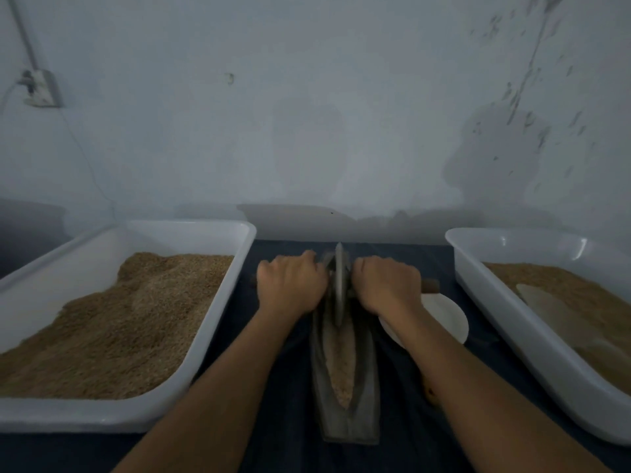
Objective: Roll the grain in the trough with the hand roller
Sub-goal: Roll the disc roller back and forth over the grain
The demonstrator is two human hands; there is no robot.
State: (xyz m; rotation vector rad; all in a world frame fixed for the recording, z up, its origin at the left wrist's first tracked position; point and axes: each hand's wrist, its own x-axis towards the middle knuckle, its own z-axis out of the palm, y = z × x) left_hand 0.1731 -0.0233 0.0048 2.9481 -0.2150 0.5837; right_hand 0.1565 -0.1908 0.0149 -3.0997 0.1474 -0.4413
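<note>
A narrow grey boat-shaped trough [367, 387] lies lengthwise on the dark cloth in front of me. Tan grain [341, 370] fills its groove. The hand roller's grey disc [339, 281] stands upright in the far end of the trough. A wooden axle runs through the disc to both sides. My left hand [290, 285] grips the axle left of the disc. My right hand [387, 285] grips it right of the disc, and the axle's brown tip [431, 286] pokes out beyond my fist. Both arms are stretched forward.
A large white tray [191, 230] heaped with tan grain sits on the left. Another white tray [512, 322] with grain and a pale scoop stands on the right. A small white dish [447, 319] lies under my right wrist. A pale wall rises just behind.
</note>
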